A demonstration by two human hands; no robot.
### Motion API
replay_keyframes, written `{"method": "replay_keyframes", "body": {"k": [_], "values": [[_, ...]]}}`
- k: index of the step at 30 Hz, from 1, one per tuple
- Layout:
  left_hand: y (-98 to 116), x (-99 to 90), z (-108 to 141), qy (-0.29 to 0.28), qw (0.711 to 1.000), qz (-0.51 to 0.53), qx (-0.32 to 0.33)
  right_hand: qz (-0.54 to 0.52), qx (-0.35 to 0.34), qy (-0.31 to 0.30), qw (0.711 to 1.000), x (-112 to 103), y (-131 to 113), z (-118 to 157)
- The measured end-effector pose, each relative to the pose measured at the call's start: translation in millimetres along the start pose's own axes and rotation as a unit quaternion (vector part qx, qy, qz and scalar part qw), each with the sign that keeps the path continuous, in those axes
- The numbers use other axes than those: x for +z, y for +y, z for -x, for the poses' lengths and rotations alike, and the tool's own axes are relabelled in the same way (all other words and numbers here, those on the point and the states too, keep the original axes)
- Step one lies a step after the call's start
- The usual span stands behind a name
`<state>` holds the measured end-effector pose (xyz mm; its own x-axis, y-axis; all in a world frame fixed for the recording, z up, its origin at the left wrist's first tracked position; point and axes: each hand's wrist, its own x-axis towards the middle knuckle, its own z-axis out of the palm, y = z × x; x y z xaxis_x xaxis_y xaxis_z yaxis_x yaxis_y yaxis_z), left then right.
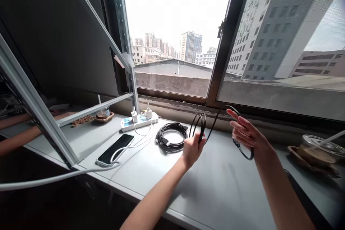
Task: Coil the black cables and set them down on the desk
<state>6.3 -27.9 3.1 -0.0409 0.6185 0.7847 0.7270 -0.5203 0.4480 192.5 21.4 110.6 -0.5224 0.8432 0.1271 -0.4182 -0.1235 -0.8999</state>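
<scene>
My left hand (193, 148) is closed round several upright loops of a thin black cable (199, 118), above the middle of the grey table. From those loops one strand runs up and across to my right hand (246, 133), which grips it with the index finger pointing toward the left. The cable's loose end hangs in a curve below the right hand, with a small dark plug on it. Behind and left of my left hand, a coiled black cable (159, 137) lies on the table, its plug ends showing at the coil's edge.
A white power strip (138, 122) with two plugged-in chargers stands at the back left. Nearby lies a phone (115, 150) with a white cord across it. Metal shelf posts (35, 100) rise at left. A lidded drink cup (319, 152) on a brown tray is at right.
</scene>
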Motion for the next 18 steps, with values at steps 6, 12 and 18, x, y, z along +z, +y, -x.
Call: {"method": "replay_keyframes", "body": {"k": [6,12,18], "values": [[4.0,4.1,1.2,-0.054,0.998,0.001,0.032,0.196,-0.046,-0.041,0.979,47.1,-28.0,-1.8],[6.2,2.9,-3.7,-0.065,0.997,0.007,-0.042,0.272,-0.071,-0.023,0.960,50.2,-24.4,-8.8],[9.7,-1.2,-12.7,-0.064,0.988,0.059,-0.127,0.273,-0.145,0.082,0.947,38.4,-27.2,-14.1]]}}
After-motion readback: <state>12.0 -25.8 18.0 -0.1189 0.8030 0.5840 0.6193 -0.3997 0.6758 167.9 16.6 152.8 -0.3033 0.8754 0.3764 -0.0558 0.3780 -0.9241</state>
